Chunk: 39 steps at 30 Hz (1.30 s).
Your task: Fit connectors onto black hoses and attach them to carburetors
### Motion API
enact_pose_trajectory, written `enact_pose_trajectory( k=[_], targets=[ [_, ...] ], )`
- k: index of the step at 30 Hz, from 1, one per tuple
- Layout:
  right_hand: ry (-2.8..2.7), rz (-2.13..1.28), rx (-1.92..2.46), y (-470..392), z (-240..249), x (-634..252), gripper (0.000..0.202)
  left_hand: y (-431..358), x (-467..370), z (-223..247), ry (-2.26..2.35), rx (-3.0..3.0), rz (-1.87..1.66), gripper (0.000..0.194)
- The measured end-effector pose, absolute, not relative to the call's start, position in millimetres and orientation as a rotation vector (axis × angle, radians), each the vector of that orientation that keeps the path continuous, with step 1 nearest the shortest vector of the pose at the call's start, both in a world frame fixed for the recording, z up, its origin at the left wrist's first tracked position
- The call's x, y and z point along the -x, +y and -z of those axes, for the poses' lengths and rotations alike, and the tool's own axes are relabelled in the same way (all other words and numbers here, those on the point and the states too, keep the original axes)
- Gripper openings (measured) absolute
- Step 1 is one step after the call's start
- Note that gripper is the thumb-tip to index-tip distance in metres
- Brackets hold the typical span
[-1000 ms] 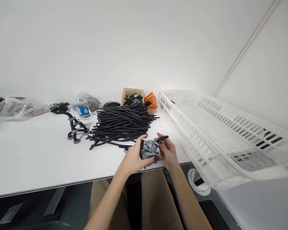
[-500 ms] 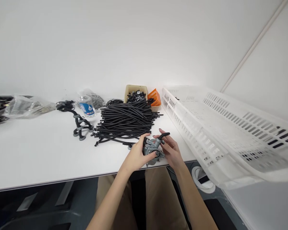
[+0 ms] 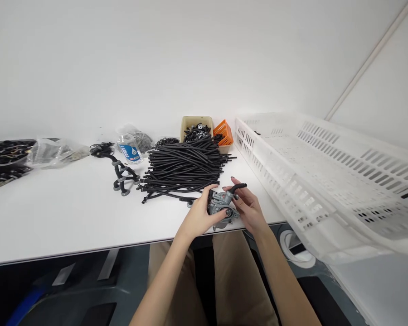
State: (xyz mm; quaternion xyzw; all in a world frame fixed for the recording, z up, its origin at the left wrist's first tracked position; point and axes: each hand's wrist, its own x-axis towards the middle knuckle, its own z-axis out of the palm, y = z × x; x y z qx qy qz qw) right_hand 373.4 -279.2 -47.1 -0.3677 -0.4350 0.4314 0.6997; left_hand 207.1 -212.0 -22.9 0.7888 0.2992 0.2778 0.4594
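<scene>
A grey metal carburetor (image 3: 221, 209) with a short black rubber boot (image 3: 238, 187) on top is held near the table's front edge. My left hand (image 3: 199, 217) grips its left side, the thumb pressed across the front. At the right side, my right hand (image 3: 251, 210) has its thumb and fingers closed about the upper part, close to the boot; some fingertips are hidden behind the metal. Just beyond the hands lies a pile of black rubber hoses (image 3: 183, 163). One hose end with a grey ring (image 3: 189, 203) sits beside my left hand.
A large white perforated crate (image 3: 292, 194) stands on the right. Behind the hoses are a cream bin (image 3: 185, 122) of small parts and an orange basket (image 3: 227, 131). Leftward are ringed black tubes (image 3: 122, 177), a labelled clear bottle (image 3: 129, 151) and plastic bags (image 3: 51, 153).
The whole view has shifted, so the table and hands appear farther right and slightly higher. Both hands keep nearly the same hold on the carburetor.
</scene>
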Motion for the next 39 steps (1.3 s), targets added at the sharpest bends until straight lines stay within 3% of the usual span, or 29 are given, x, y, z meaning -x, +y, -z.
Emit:
enact_pose_trajectory(
  k=[10, 30, 39],
  targets=[
    [-0.94, -0.96, 0.864, -277.5, 41.0, -369.3, 0.051, -212.3, -207.9, 23.2, 0.716, -1.95, -0.686, 0.067],
    [-0.856, -0.969, 0.803, -275.6, 43.6, -370.8, 0.038, -211.4, -208.5, 24.2, 0.72, -1.952, -0.685, 0.067],
    [-0.861, -1.0, 0.835, -275.9, 46.4, -373.3, 0.045, -211.7, -208.3, 23.2, 0.728, -1.957, -0.673, 0.066]
  ],
)
